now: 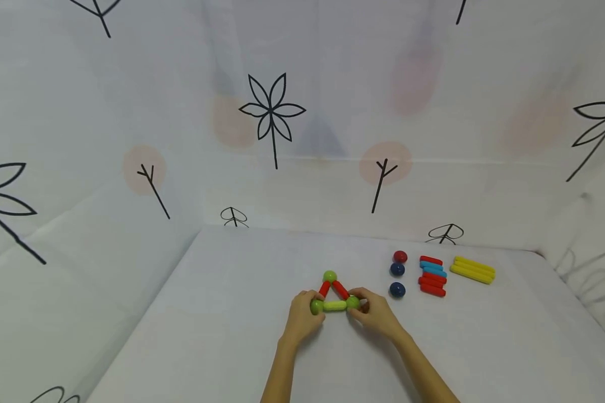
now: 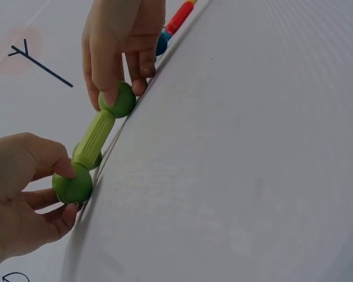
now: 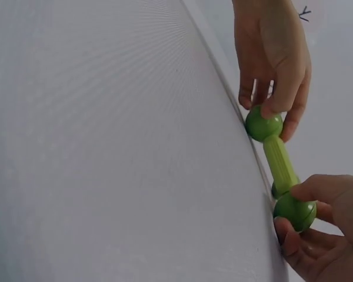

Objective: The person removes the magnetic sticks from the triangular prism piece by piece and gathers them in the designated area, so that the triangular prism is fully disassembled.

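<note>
A triangle of toy pieces lies on the white table, made of three green balls and three rods. Its near side is a yellow-green rod [image 1: 335, 306]; two red rods [image 1: 340, 290] run up to the far green ball [image 1: 330, 276]. My left hand [image 1: 302, 318] grips the near left green ball [image 2: 72, 185] between thumb and fingers. The near right green ball [image 3: 295, 211] is held by my right hand [image 1: 377, 313], thumb and fingers around it. In both wrist views the yellow-green rod joins these two balls, and the red rods are hidden behind.
Right of the triangle stand a red ball [image 1: 400, 257] and two dark blue balls [image 1: 397, 289]. Beside them lies a row of red and blue rods [image 1: 432, 279], then several yellow rods [image 1: 473, 270]. A patterned white cloth [image 1: 322, 190] hangs behind the table.
</note>
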